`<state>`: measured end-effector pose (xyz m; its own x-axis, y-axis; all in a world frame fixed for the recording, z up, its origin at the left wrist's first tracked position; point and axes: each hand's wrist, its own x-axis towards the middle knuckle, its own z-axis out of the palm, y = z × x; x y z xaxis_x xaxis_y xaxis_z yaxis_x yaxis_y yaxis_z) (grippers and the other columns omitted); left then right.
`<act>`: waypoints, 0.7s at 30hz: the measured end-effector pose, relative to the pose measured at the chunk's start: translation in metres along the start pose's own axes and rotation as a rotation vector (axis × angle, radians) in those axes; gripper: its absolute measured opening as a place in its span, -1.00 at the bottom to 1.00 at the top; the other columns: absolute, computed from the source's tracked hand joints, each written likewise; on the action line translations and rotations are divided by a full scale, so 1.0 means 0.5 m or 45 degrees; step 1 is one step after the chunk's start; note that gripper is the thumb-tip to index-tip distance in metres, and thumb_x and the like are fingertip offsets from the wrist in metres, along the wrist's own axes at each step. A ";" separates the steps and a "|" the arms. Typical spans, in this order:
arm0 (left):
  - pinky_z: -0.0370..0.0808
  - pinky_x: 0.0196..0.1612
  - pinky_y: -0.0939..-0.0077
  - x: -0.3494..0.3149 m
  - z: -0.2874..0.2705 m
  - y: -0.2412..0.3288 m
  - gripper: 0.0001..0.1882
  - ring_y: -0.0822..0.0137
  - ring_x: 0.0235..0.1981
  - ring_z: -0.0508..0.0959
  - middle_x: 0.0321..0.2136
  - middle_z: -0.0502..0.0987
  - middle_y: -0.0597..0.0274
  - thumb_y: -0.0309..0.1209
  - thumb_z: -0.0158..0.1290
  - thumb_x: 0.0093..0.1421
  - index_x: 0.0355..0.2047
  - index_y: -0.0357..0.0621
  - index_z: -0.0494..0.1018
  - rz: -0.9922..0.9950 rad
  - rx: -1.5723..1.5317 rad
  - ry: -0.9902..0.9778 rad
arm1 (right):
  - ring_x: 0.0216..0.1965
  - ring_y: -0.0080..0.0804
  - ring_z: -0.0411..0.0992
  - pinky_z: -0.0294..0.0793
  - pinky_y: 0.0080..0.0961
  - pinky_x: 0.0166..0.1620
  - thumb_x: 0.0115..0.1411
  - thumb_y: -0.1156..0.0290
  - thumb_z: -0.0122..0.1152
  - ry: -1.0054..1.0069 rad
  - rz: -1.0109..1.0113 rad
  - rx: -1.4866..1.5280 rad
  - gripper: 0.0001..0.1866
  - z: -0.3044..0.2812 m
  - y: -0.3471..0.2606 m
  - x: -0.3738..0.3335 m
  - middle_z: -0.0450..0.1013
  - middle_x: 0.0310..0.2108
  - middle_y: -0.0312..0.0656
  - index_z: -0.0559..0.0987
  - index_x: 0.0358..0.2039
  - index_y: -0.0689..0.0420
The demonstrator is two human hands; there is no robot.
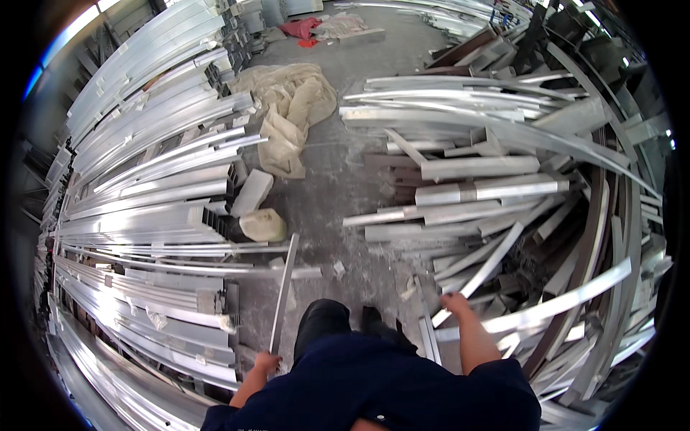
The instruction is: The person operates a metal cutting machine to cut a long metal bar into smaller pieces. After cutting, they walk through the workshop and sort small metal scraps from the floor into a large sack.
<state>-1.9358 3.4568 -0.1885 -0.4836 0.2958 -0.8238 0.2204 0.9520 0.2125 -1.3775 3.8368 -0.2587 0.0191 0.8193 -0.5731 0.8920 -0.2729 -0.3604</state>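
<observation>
Head | lower left: my left fingers curl round a slim metal strip's near end | lower right: right fingers beside loose bars, grip unclear | I'd steer the strip clear of stacked profiles.

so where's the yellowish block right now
In the head view, left of centre, the yellowish block lies just below the white block, near the upper end of the metal strip in the left hand.
</observation>
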 end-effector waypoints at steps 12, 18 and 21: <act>0.54 -0.17 0.26 0.491 -0.224 0.336 -0.68 0.09 -0.18 0.60 -0.35 0.60 -0.02 -0.14 0.05 0.08 -0.31 -0.07 0.60 0.039 0.404 -0.085 | -0.43 -0.27 0.53 0.52 -0.39 -0.29 0.13 0.21 0.18 -0.272 -0.332 -0.612 -0.65 -0.168 -0.485 0.492 0.57 -0.34 -0.14 0.57 -0.13 0.13; 0.45 -0.62 0.34 0.818 -0.520 0.742 -0.85 0.22 -0.69 0.52 -0.61 0.52 0.06 -0.46 0.15 -0.08 -0.53 -0.31 0.48 0.150 -0.084 0.219 | -0.31 -0.16 0.53 0.54 -0.18 -0.26 0.24 0.10 0.06 -0.939 0.579 0.154 -0.62 -0.152 -0.542 0.548 0.57 -0.27 -0.12 0.58 -0.16 0.16; 0.48 -0.63 0.28 0.833 -0.706 1.018 -0.68 0.16 -0.63 0.57 -0.61 0.53 -0.03 -0.40 0.15 -0.13 -0.38 -0.39 0.47 0.114 -0.341 0.157 | -0.36 -0.26 0.52 0.55 -0.24 -0.31 0.20 0.15 0.13 -0.606 0.628 0.327 -0.60 -0.193 -0.667 0.662 0.55 -0.28 -0.14 0.57 -0.13 0.21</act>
<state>-2.3239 4.0925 -0.2379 -0.5753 0.3710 -0.7290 0.0438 0.9039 0.4255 -1.6248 4.2478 -0.2573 0.1411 0.2785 -0.9500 0.6949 -0.7113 -0.1053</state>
